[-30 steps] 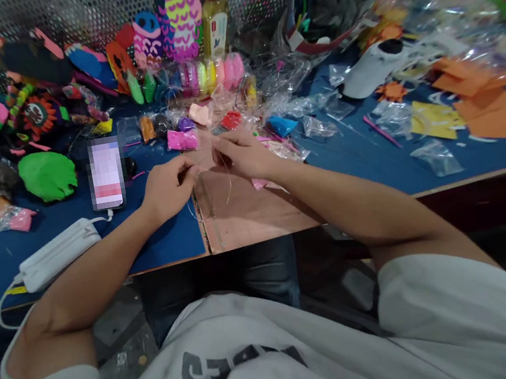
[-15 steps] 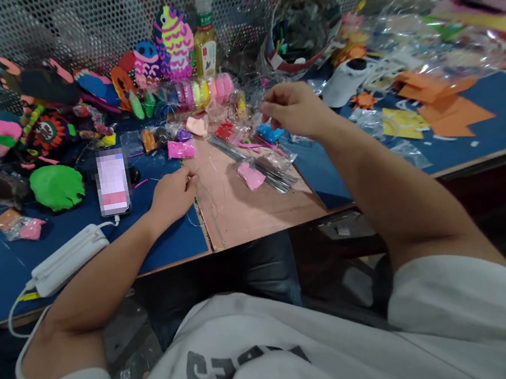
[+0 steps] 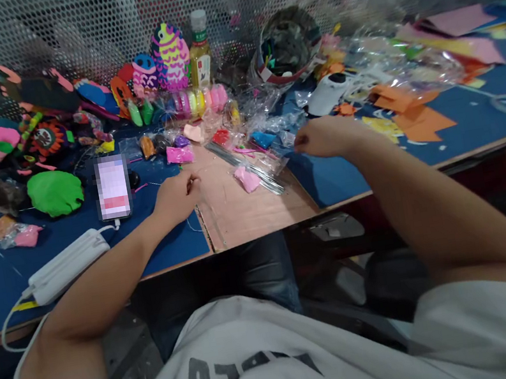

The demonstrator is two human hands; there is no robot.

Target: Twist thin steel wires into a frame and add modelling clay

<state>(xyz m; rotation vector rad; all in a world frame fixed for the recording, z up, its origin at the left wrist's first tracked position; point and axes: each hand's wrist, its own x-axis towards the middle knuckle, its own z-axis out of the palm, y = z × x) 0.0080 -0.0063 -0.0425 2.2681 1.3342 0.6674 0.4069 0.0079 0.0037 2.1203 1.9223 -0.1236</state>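
My left hand (image 3: 177, 197) rests at the left edge of the bare wooden board (image 3: 233, 218), its fingers curled together in a pinch. Whatever it may hold is too small to make out. My right hand (image 3: 329, 136) is over the blue tabletop to the right, fingers and thumb pressed together, with nothing I can name between them. Between the hands lie a bundle of thin metal wires (image 3: 257, 172), a pink clay packet (image 3: 247, 179) and a blue clay packet (image 3: 264, 139). A bright pink packet (image 3: 179, 154) sits just beyond my left hand.
A phone (image 3: 113, 187) and a white power bank (image 3: 66, 264) with a cable lie on the left. Behind stand clay figures, a fish-shaped piece (image 3: 171, 54), a bottle (image 3: 200, 56) and a camouflage cap (image 3: 289, 44). Orange paper (image 3: 421, 122) and plastic wrap lie right.
My right hand has moved to the right and nearer the table's front, away from the packets. My left hand stays about where it was. The view has turned slightly right.
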